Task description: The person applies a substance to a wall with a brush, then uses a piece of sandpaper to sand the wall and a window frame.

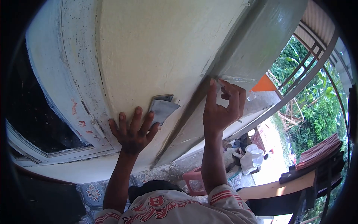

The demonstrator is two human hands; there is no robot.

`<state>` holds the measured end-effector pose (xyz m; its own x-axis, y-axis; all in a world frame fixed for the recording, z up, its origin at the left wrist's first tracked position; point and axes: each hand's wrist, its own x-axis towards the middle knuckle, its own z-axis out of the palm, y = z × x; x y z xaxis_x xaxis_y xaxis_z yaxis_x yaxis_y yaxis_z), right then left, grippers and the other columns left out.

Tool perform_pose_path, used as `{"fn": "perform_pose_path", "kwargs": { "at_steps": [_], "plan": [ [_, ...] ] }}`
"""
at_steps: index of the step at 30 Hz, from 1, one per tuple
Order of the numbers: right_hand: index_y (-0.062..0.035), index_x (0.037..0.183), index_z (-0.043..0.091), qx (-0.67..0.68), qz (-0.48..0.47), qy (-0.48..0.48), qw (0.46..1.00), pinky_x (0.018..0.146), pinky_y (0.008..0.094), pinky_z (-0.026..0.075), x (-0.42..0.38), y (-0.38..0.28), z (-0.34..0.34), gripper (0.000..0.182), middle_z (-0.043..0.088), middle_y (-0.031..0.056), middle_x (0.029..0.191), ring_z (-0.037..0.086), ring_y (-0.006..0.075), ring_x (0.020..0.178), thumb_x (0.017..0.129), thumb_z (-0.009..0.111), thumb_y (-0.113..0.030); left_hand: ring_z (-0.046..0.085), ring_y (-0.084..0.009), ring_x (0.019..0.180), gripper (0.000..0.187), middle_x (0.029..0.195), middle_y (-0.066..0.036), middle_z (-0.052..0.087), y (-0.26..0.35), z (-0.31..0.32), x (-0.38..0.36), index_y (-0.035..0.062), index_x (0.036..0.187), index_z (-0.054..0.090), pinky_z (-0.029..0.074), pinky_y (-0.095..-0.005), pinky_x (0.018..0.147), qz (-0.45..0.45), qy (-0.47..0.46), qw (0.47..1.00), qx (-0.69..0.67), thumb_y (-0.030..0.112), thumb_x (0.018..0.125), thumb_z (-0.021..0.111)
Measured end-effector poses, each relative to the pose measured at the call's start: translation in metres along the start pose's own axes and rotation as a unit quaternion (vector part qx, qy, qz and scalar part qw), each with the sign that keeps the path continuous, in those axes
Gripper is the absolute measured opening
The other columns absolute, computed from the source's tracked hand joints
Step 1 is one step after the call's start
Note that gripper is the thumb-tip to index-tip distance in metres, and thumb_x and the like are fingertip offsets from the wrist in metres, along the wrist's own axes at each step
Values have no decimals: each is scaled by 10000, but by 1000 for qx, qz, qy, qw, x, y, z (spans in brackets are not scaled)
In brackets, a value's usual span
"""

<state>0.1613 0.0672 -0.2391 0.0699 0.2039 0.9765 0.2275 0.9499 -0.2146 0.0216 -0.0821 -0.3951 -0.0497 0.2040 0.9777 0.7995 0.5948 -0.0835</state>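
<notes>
My left hand (133,132) is pressed against the cream wall (149,48) with its fingers spread. Just right of its fingertips, a folded grey sheet (164,110), perhaps sandpaper, hangs from a dark-edged wall box (162,98). My thumb lies near or against the sheet's lower edge. Higher up, my right hand (225,102) is at the groove beside the grey pillar (257,48). Its thumb and forefinger come together in a pinch, and the other fingers are curled. Whatever lies between those fingertips is too small to make out.
A weathered white window frame (74,74) stands at left. Below are a pink plastic stool (194,182), a white sack (252,158) and patterned floor tiles (93,192). A curved metal railing (268,110) runs along the right, with folded pink cloth (319,151) on a bench beyond.
</notes>
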Motion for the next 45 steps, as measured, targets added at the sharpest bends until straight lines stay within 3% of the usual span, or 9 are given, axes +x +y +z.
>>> {"fn": "perform_pose_path", "kwargs": {
  "at_steps": [6, 13, 15, 19, 24, 27, 35, 43, 45],
  "plan": [
    [-56, 967, 736, -9, -6, 7, 1000, 626, 306, 466, -1, 2, -1, 195, 603, 59, 874, 580, 164, 736, 794, 825, -43, 232, -435, 1492, 611, 1536, -87, 432, -3, -1, 1, 296, 1476, 495, 137, -681, 1180, 31, 5, 1000, -2, 575, 941, 593],
    [-81, 941, 726, -14, -26, 13, 999, 605, 269, 432, 0, 3, -2, 185, 635, 35, 867, 552, 118, 709, 788, 829, -55, 226, -431, 1496, 614, 1537, -88, 435, -3, 1, -1, 300, 1481, 490, 132, -677, 1182, 29, 6, 1000, -8, 572, 941, 596],
    [-68, 959, 732, -18, -22, 4, 1000, 619, 288, 449, -1, 4, -4, 198, 617, 48, 878, 565, 143, 727, 788, 830, -55, 249, -359, 1496, 600, 1553, 11, 418, 0, 2, -2, 382, 1502, 454, 138, -656, 1201, -1, 7, 1000, -5, 608, 954, 546],
    [-56, 982, 740, -24, -8, -9, 1000, 641, 309, 467, -2, 4, -5, 217, 593, 61, 887, 575, 170, 752, 785, 832, -56, 233, -424, 1494, 597, 1533, -79, 444, -2, -1, 0, 301, 1469, 506, 138, -671, 1184, 27, 6, 1000, -5, 565, 942, 598],
    [-54, 977, 743, -23, -10, -15, 1000, 649, 312, 470, -3, 1, -5, 191, 585, 60, 882, 575, 174, 762, 800, 815, -47, 269, -354, 1489, 571, 1551, 20, 426, 1, 1, -1, 383, 1478, 490, 145, -652, 1198, -6, 9, 1000, -12, 593, 952, 564],
    [-50, 978, 746, -30, -9, -16, 999, 651, 312, 470, -4, 3, -5, 182, 581, 60, 880, 576, 176, 767, 807, 806, -39, 252, -414, 1486, 559, 1521, -70, 456, -3, -1, 2, 306, 1443, 532, 146, -666, 1186, 24, 11, 1000, -11, 557, 948, 592],
    [-41, 978, 743, -36, -25, -21, 999, 657, 309, 481, -3, 7, -2, 148, 609, 72, 913, 589, 180, 784, 834, 759, -12, 247, -405, 1489, 559, 1517, -65, 458, -2, -2, 2, 309, 1446, 530, 147, -662, 1190, 22, 10, 1000, -10, 558, 948, 589],
    [-27, 947, 654, 32, 57, 6, 998, 653, 282, 451, -7, 9, 0, 49, 609, 72, 943, 562, 147, 751, 910, 687, -24, 280, -345, 1481, 571, 1548, 26, 425, 0, 1, 0, 380, 1472, 497, 151, -648, 1199, -6, 11, 1000, -8, 603, 950, 560],
    [-25, 957, 645, 58, 89, 10, 994, 658, 279, 441, -8, 9, 1, 40, 596, 65, 942, 544, 135, 750, 925, 668, -26, 253, -399, 1485, 552, 1509, -66, 463, -2, 0, 1, 305, 1433, 539, 159, -666, 1187, 22, 13, 1000, -8, 556, 944, 598]
  ]
}}
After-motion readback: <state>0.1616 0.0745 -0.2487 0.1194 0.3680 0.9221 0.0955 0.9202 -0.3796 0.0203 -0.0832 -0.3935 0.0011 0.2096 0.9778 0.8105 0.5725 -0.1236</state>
